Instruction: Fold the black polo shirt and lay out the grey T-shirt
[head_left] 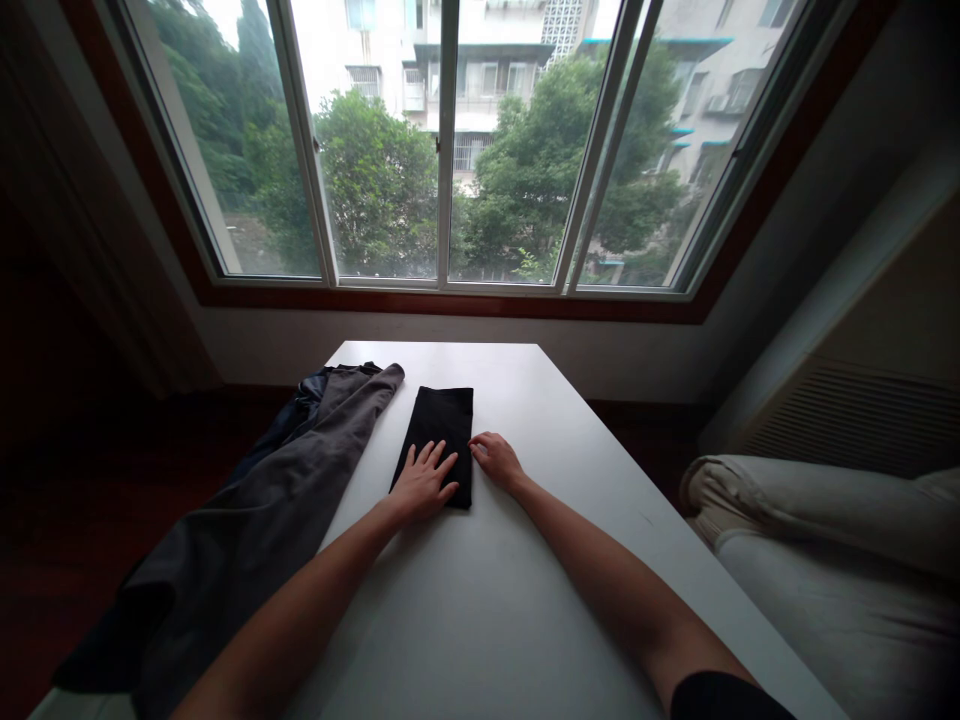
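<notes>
A black cloth garment (444,418), folded into a flat narrow rectangle, lies on the white table (540,590). My left hand (424,482) rests flat on its lower part, fingers spread. At the cloth's right edge is my right hand (495,458), its fingers bent together with the tips touching that edge. Whether those fingertips pinch some of the fabric is too small to make out. What kind of garment it is does not show in its folded state.
Grey trousers or similar clothing (330,450), with dark blue fabric beneath, drape over the table's left edge. To the right stands a pale padded sofa (825,560). Beyond the table's far edge are a wall and a large sliding window (446,150).
</notes>
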